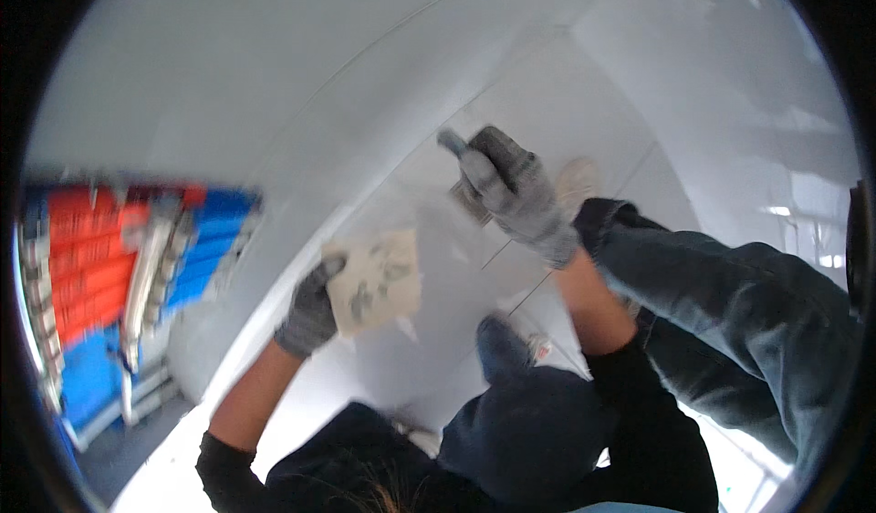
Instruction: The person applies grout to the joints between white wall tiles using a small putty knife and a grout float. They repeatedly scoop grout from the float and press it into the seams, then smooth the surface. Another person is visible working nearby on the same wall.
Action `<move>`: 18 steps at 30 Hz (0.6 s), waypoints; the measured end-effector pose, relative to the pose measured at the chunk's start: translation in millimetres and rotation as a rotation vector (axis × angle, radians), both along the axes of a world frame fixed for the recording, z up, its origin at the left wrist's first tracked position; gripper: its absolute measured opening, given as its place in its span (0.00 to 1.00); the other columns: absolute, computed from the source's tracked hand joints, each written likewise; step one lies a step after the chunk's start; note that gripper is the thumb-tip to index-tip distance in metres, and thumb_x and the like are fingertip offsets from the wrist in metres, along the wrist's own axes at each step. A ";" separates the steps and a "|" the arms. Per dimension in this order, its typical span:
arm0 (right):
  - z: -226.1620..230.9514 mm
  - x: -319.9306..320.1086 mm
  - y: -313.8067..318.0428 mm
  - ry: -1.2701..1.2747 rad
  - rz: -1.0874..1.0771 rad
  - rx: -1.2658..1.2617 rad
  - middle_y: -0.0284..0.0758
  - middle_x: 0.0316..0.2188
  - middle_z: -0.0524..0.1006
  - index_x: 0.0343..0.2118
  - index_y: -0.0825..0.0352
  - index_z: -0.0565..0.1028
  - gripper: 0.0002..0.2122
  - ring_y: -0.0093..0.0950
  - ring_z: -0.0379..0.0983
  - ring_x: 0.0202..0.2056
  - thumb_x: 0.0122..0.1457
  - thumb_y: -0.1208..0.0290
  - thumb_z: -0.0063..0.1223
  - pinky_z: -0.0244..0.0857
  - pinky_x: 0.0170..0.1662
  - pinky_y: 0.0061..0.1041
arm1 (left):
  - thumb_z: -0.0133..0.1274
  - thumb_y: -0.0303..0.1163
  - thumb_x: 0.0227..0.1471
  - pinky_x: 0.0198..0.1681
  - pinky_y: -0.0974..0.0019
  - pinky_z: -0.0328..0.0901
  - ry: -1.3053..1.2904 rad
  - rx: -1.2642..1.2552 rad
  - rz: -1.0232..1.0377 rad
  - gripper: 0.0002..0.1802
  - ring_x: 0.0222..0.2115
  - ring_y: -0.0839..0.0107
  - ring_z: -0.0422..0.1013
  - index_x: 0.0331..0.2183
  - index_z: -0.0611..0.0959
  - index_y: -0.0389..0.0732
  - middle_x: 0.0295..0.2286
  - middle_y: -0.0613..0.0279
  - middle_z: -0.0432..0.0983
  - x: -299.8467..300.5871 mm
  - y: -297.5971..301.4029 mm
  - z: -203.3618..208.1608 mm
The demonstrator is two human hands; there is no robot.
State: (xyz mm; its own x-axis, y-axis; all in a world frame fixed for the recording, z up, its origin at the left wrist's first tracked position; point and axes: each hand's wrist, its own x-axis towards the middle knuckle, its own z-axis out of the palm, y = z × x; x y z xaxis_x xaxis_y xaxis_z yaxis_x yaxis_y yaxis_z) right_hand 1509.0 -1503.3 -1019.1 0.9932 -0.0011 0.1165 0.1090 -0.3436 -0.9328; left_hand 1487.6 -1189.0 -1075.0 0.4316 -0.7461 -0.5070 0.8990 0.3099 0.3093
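Observation:
My left hand (312,315), in a grey knit glove with darker fingers, pinches the left edge of a beige square card (388,280) between thumb and fingers. Dark marks show on the card's face. Further right and higher, my right hand (516,189) wears a matching glove, its fingers curled closed. A stubby grey-blue tip (451,141) juts out beyond these fingers; motion blur hides what it belongs to. Below the right fingers shows a small brownish flat piece (471,204). Whether the hand holds it or it lies beyond, I cannot tell.
A large smooth pale panel (274,84) curves across the upper left. Red bins (91,258) and blue bins (205,239) sit in a rack at the left. Legs in grey-blue jeans (730,280) reach in from the right over a pale tiled floor (630,112).

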 end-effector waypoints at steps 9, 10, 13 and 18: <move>30.2 -73.8 125.4 0.277 0.603 -0.282 0.34 0.21 0.73 0.36 0.68 0.73 0.13 0.26 0.71 0.24 0.58 0.62 0.49 0.66 0.29 0.25 | 0.56 0.42 0.45 0.42 0.57 0.71 0.014 0.191 0.226 0.33 0.40 0.56 0.72 0.48 0.69 0.30 0.40 0.44 0.71 -78.0 79.1 57.5; 29.2 -74.3 134.3 0.238 0.653 -0.276 0.35 0.22 0.73 0.35 0.68 0.73 0.13 0.26 0.71 0.24 0.59 0.61 0.49 0.66 0.30 0.25 | 0.56 0.41 0.45 0.41 0.58 0.71 0.052 0.147 0.266 0.33 0.39 0.56 0.72 0.48 0.69 0.30 0.40 0.43 0.71 -88.5 84.3 54.5; 24.9 -82.5 152.9 0.323 0.728 -0.321 0.34 0.24 0.75 0.35 0.68 0.74 0.14 0.26 0.73 0.27 0.60 0.61 0.47 0.68 0.33 0.25 | 0.58 0.40 0.43 0.40 0.58 0.72 0.158 0.023 0.343 0.34 0.38 0.55 0.73 0.47 0.68 0.28 0.39 0.41 0.71 -116.6 97.0 44.3; 17.0 -98.2 174.2 0.279 0.880 -0.294 0.35 0.30 0.77 0.41 0.65 0.75 0.13 0.27 0.74 0.33 0.61 0.62 0.45 0.69 0.41 0.26 | 0.56 0.40 0.44 0.42 0.55 0.70 0.178 -0.132 0.498 0.33 0.39 0.54 0.72 0.48 0.68 0.29 0.40 0.41 0.71 -154.8 103.2 28.8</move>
